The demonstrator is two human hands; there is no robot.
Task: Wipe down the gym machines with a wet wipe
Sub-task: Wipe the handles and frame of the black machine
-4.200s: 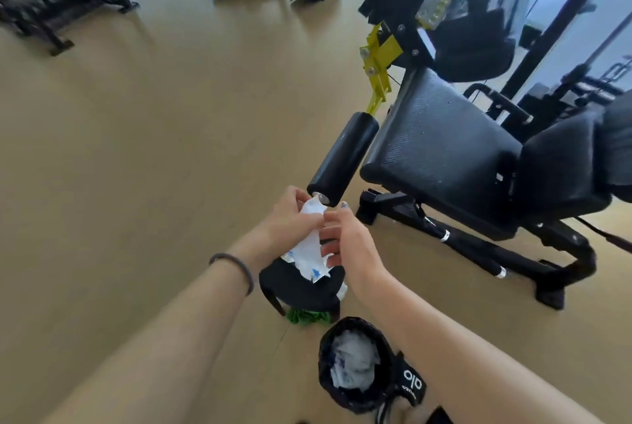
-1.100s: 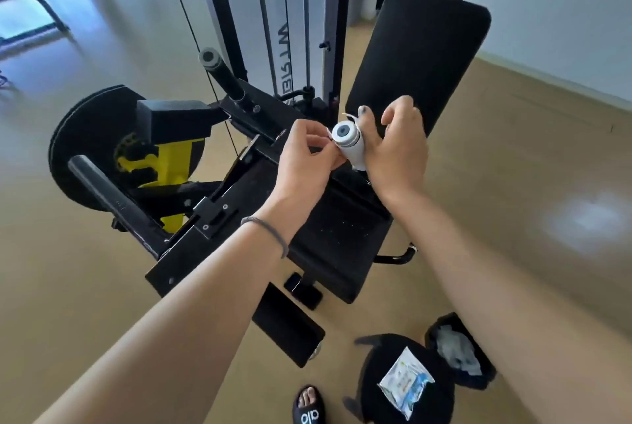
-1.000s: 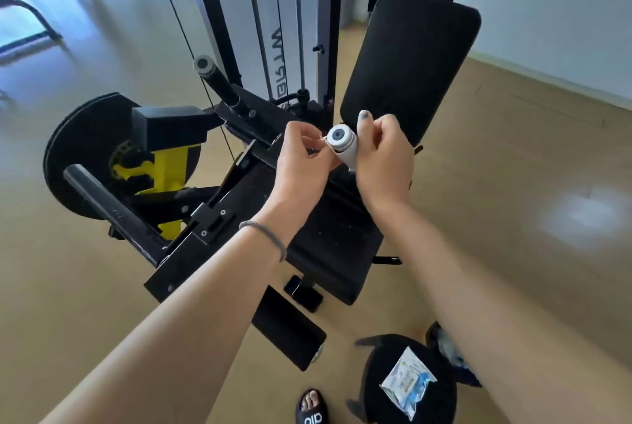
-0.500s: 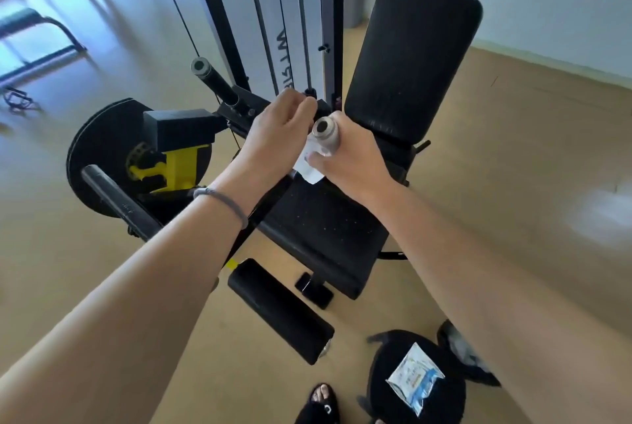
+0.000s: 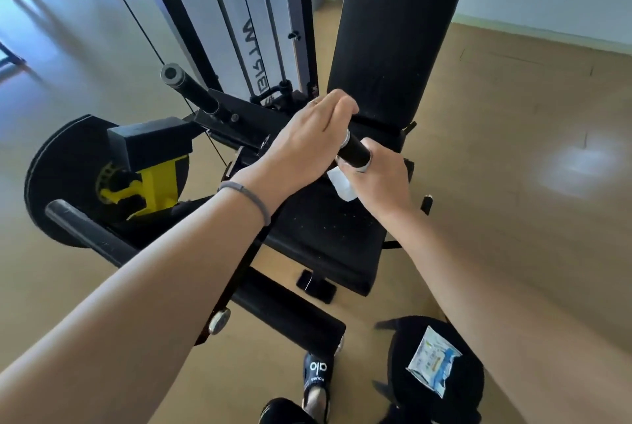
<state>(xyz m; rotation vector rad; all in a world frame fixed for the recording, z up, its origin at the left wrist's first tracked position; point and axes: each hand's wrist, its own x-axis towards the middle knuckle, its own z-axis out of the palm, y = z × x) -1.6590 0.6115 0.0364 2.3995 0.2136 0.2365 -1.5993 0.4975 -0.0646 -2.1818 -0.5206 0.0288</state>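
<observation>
Since a moment ago the left hand (image 5: pixel 301 146) has slid over the handle's (image 5: pixel 354 150) far end, fingers curled round it. Above the black seat (image 5: pixel 328 235) of the leg machine, the right hand (image 5: pixel 379 177) grips the handle's near end, pressing the white wet wipe (image 5: pixel 342 184) against it.

backrest (image 5: pixel 393 33) and weight stack (image 5: pixel 239 13) block beyond; floor (image 5: pixel 530 150) rightward lies open.

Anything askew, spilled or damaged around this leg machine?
Nothing stands out. The right hand wraps a white wet wipe round the black handle grip; the left hand holds its end. The wipe packet lies flat on a black stool.
</observation>
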